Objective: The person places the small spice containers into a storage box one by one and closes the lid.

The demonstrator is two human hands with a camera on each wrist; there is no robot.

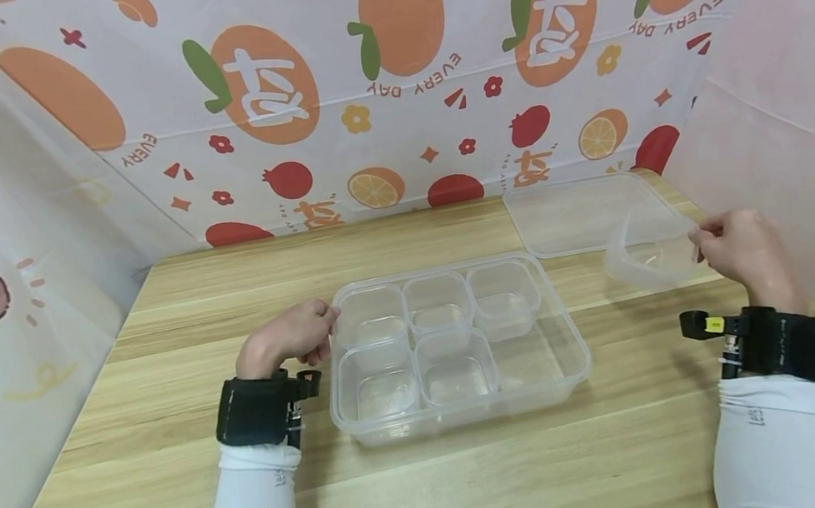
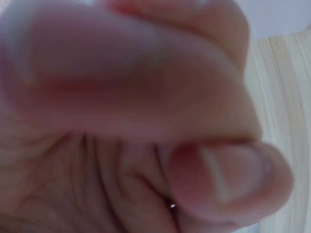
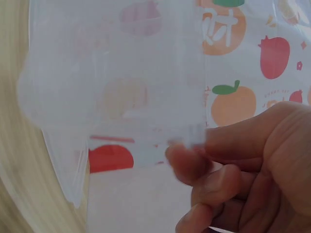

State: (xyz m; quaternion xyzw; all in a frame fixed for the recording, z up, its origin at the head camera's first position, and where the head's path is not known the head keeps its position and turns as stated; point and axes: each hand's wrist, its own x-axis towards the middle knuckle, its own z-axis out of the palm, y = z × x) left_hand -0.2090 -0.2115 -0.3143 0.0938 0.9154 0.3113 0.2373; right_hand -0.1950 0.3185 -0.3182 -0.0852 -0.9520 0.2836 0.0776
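A large clear plastic box [image 1: 544, 393] rests on the wooden table with several small clear containers [image 1: 380, 383] inside, in two rows. Its front right part holds no container. At the box's left rim, my left hand [image 1: 292, 334] pinches the edge near the back corner. In the left wrist view the thumb [image 2: 233, 174] lies against a curled finger, and the rim is hard to make out. Off to the right, my right hand [image 1: 742, 249] pinches the edge of another small clear container [image 1: 650, 260]. That container [image 3: 116, 73] looks tilted and blurred in the right wrist view.
A flat clear lid [image 1: 576, 214] lies at the table's back right, partly behind the held container. The wooden table [image 1: 449, 484] extends in front of the box. A fruit-printed cloth [image 1: 421, 110] hangs behind, and pale cloths hang at both sides.
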